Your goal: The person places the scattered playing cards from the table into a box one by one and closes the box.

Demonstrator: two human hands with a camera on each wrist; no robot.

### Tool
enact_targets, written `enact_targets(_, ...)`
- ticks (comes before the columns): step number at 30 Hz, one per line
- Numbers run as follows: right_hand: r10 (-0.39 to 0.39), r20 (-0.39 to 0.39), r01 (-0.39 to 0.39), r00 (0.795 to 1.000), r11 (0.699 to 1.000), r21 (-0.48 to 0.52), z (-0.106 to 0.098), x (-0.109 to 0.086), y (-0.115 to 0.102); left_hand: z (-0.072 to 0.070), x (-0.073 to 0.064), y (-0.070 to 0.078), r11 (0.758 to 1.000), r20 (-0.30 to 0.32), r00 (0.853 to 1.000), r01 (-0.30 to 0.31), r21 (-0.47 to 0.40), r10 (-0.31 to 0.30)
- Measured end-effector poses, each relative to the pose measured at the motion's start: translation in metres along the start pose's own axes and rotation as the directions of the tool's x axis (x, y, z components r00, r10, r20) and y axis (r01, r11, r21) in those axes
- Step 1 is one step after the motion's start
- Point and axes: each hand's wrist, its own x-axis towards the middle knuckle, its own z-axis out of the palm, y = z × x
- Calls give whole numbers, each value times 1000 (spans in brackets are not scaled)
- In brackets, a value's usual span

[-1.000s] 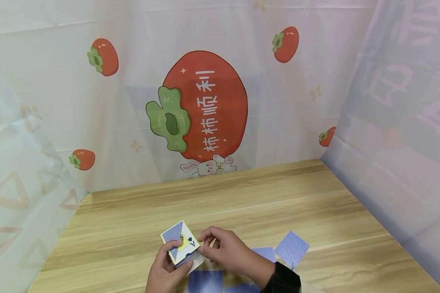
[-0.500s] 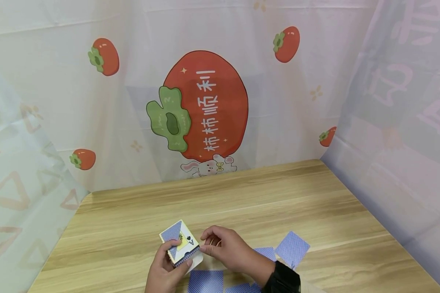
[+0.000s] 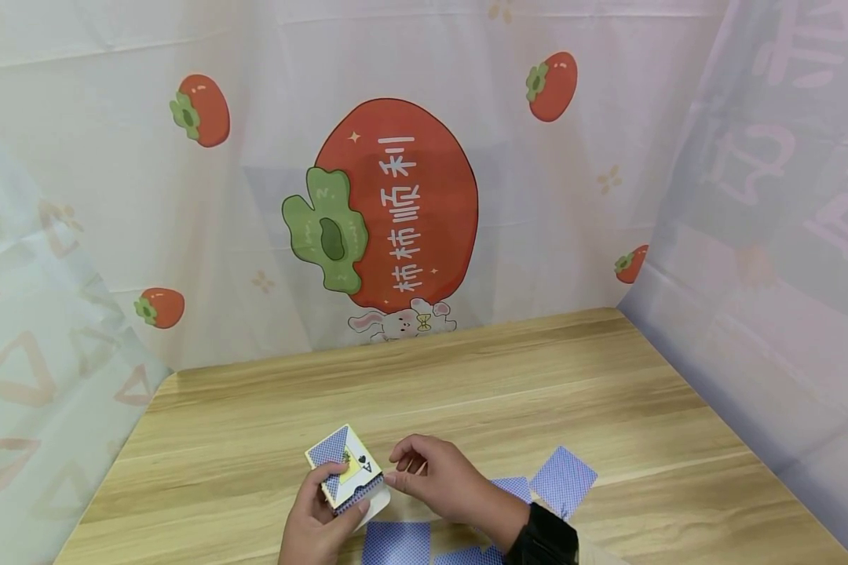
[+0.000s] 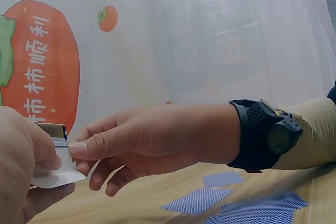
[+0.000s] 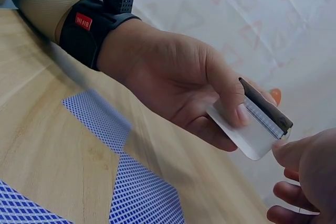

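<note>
My left hand (image 3: pixel 316 518) holds a playing-card box (image 3: pixel 364 466) raised and tilted, its thumb near the open end and fingers over the front. The front shows an ace of spades and a blue checked pattern. A white flap (image 5: pixel 256 144) hangs open, and the edges of a card stack (image 5: pixel 262 119) show inside the mouth. At the box's open corner is my right hand (image 3: pixel 434 480), thumb tip right at the edge. Its index finger stands apart from the box in the head view, and the other fingers are loosely bent with nothing seen in them.
Several blue-backed cards lie face down on the wooden table (image 3: pixel 268 416): one card (image 3: pixel 564 480) at the right, another card (image 3: pixel 397 541) near the front, others partly under the right forearm. A printed cloth (image 3: pixel 523 220) encloses the back and sides.
The box in my left hand has shifted very slightly left. My right index finger has drawn a little away from the box's corner; the cards on the table stay put.
</note>
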Motion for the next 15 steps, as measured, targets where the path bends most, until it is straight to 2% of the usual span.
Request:
enact_targets(5,-6,3,6,1000,999,-48,0,0,-1,0,1,1,999,-9,999,34,0,-34)
enact_targets(10,-3,-2,2,1000,993,-114,1,1,2,0,0,1,999,-13,999,38,3,-38)
enact_targets(13,12,5,-10,1000,981,-193,2,2,5,0,0,1,999,-12,999,38,-1,-38)
enact_targets(15,15,24,-8,1000,962,-274,3,2,8,0,0,1,999,-14,999,40,-1,-40)
